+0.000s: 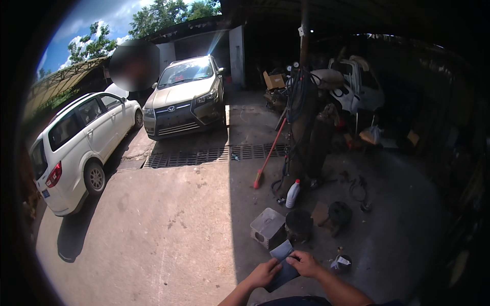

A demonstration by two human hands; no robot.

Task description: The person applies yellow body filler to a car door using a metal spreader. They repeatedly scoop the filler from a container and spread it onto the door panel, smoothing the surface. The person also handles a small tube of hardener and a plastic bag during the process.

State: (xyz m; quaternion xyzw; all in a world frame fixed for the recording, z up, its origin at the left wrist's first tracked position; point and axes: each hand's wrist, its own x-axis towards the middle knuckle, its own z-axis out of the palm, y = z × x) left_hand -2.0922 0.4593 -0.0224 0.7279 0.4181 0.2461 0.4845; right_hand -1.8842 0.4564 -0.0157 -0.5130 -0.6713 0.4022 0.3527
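Low in the head view, my left hand (264,273) and my right hand (304,264) meet at a thin, flexible grey sheet (282,249). Its upper part is pale, and a darker part hangs between and below my hands. My left thumb and fingers pinch its left side, while my right fingers close on its right edge. What the sheet is made of is too small to tell. Just beyond my hands, a whitish box (266,228) with a round hole sits on the floor, beside a dark round stool-like object (298,224).
A white bottle (292,195) with a red cap stands farther off. A red-handled broom (270,155) leans near dark cylinders (320,137) and hoses. A small dark can (341,263) is at my right. A beige car (181,99) and white van (92,130) stand beyond a floor grate (199,156).
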